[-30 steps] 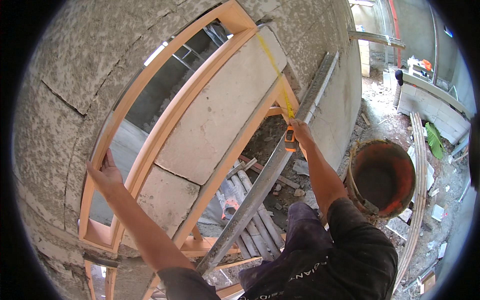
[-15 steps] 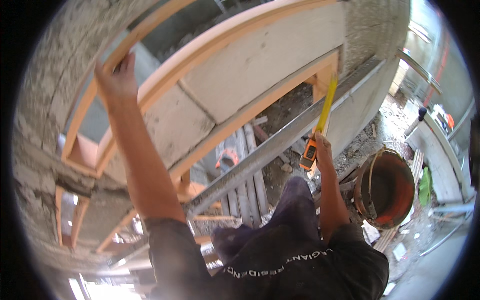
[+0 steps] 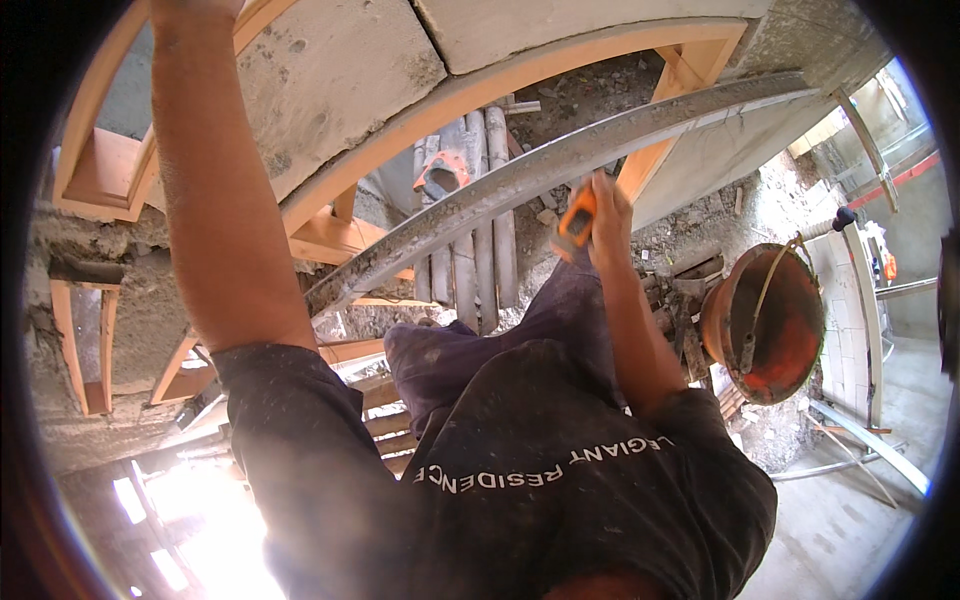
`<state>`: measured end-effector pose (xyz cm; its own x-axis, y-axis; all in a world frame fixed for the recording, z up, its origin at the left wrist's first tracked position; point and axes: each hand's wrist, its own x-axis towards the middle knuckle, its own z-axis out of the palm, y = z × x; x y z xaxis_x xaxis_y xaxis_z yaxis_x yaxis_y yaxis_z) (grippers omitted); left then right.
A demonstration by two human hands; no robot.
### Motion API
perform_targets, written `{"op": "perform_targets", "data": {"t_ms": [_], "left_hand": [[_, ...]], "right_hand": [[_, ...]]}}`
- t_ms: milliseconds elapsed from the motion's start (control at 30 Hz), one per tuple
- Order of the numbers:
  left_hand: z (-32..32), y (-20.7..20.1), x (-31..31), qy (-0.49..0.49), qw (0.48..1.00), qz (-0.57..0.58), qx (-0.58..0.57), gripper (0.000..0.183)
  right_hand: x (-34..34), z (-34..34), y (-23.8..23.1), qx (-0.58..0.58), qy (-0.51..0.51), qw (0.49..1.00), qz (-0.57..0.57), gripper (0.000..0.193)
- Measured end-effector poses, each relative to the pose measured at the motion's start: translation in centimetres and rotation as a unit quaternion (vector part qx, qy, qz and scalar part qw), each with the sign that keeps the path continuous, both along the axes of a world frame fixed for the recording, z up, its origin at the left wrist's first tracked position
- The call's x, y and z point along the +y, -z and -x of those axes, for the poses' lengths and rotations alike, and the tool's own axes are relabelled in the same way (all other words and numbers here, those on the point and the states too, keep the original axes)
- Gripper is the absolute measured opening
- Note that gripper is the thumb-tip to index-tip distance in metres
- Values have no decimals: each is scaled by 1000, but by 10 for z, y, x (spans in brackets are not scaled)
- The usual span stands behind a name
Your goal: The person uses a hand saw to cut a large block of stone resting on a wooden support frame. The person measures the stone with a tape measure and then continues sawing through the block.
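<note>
Orange tape measure (image 3: 576,222) gripped in your right hand (image 3: 612,218), blade unseen, measuring probably done, remainder unclear; left hand (image 3: 197,5) cropped, grip can't tell.

A black short-sleeved T-shirt (image 3: 580,425) bears one curved line of white capital lettering (image 3: 522,480), between five and six o'clock from the view's centre

White glare (image 3: 212,530) floods the lower left, straight lines bow, and the tape measure (image 3: 577,220) seems motion-blurred.
</note>
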<state>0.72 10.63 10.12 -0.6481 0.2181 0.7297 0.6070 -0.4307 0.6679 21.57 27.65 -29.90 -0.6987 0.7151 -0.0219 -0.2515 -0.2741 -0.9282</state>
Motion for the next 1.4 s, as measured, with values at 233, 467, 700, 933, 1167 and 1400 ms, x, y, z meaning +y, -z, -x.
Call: {"op": "perform_targets", "data": {"t_ms": [233,467,700,933,1167,1400], "left_hand": [[-19,-1,7,-46,996,-24,-77,82],[29,-5,4,53,993,-70,-85,70],[21,-21,22,121,959,-207,-149,53],[1,-36,24,106,940,-253,-203,45],[-36,-29,24,131,945,-260,-148,42],[-61,-11,9,234,943,-231,-49,49]], "right_hand": [[45,105,-30,-72,93,874,-471,30],[13,74,25,-104,46,736,-668,44],[43,80,-8,-100,114,827,-542,54],[145,85,-129,-4,246,917,-315,53],[173,112,-274,143,213,956,-141,66],[206,133,-258,205,105,933,-278,50]]}}
